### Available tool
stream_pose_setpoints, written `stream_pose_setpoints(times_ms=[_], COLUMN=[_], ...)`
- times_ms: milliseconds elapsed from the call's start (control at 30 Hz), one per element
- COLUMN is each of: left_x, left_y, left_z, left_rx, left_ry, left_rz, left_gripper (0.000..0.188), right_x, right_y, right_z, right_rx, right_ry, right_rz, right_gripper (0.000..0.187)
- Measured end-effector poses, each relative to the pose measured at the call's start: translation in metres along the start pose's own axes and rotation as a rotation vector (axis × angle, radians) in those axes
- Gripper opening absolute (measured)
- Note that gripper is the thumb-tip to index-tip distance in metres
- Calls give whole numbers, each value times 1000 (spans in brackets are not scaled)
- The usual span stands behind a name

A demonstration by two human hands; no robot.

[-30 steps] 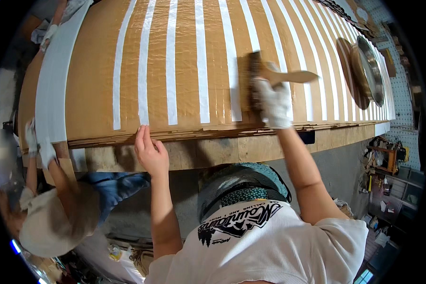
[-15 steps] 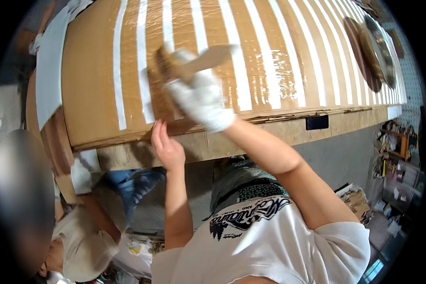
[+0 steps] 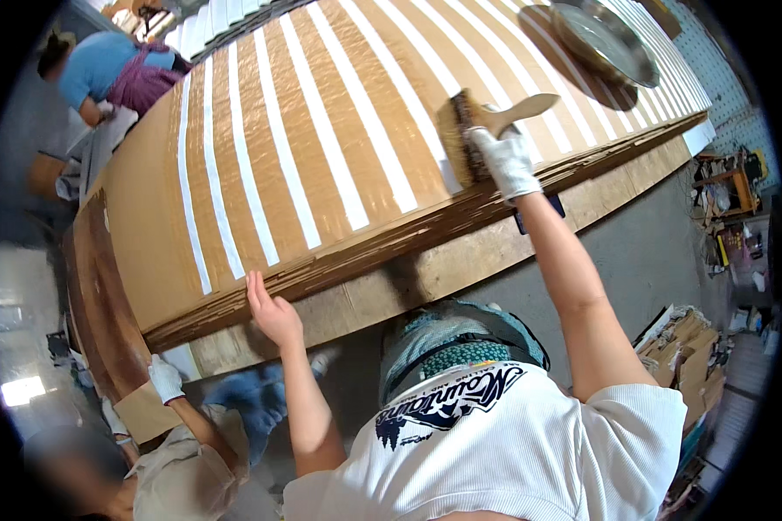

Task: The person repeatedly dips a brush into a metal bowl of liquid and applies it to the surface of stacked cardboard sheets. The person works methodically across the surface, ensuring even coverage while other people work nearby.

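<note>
My right hand (image 3: 506,163), in a white knit glove, grips a wide brush (image 3: 462,130) with dark bristles and a pale wooden handle. The brush stands on the top cardboard sheet (image 3: 152,239) close to its near edge, across the white strips (image 3: 339,187). Left of the brush the sheet's surface looks shiny and wet. My bare left hand (image 3: 275,314) touches the near edge of the cardboard stack (image 3: 356,243), its fingers stretched out and holding nothing.
A round metal basin (image 3: 613,52) sits on the sheet at the far right. A co-worker's gloved hand (image 3: 165,380) is by the table's left corner, near brown sheets (image 3: 104,304). Another person in blue (image 3: 113,65) bends at the far left. Cardboard scraps (image 3: 686,356) lie at right.
My right hand has carried the brush rightward along the sheet. My left hand stays at the near edge. The view has shifted, and a person in blue now shows at the far left.
</note>
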State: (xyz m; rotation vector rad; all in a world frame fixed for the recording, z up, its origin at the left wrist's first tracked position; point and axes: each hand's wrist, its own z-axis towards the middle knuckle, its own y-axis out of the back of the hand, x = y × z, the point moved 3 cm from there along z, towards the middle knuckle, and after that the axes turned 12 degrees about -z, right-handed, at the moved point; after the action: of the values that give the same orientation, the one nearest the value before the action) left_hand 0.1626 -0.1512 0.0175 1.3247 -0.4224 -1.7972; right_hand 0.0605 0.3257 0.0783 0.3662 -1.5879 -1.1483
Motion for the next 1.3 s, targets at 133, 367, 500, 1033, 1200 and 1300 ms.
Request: stream_pose_setpoints(times_ms=[133,367,500,1033,1200,1300], left_x=[-26,-138,-261,-542,-623,-649], left_y=[-4,-99,-157,-366,-440,-477], left_z=[-32,-139,-187,-187,-70,3], left_rx=[17,355,583,1000,584,266], left_ry=[50,94,-11,94,246,376], left_rz=[-86,-424,-470,-937,-1201,-1236], left_gripper=[57,46,38,52,49,52], right_x=[-112,-339,-467,-580,-646,-669], right_y=[93,198,232,360,399,436], right_z=[9,-98,-204,-345,-259,-170], right_rx=[-283,-432,-539,-1182,-1152,-1039], right_ry=[-168,-429,-719,-1009,-872,-824], right_rz=[28,1240,1386,1476,1505,1502], right_gripper=[56,39,39,40,44,36])
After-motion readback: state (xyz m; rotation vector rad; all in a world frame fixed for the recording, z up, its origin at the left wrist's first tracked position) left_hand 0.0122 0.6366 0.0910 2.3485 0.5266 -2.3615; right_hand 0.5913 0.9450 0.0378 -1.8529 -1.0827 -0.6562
